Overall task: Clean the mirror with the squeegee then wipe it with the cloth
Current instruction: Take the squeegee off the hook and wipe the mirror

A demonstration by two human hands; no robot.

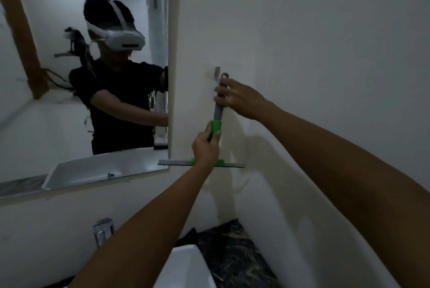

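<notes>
A squeegee (pixel 218 114) with a grey and green handle hangs upright against the white wall, right of the mirror (pixel 58 113). Its blade (pixel 232 164) lies level at the bottom, its left end overlapping the mirror's lower right corner. The loop at the handle's top sits at a small wall hook (pixel 217 71). My right hand (pixel 239 98) grips the grey upper handle just below the hook. My left hand (pixel 206 148) holds the green lower handle just above the blade. No cloth is in view.
A white sink (pixel 186 266) lies below, with a chrome tap (pixel 102 229) on its left. A black plastic bag (pixel 232 252) fills the corner to the right of the sink. The mirror reflects a person wearing a headset.
</notes>
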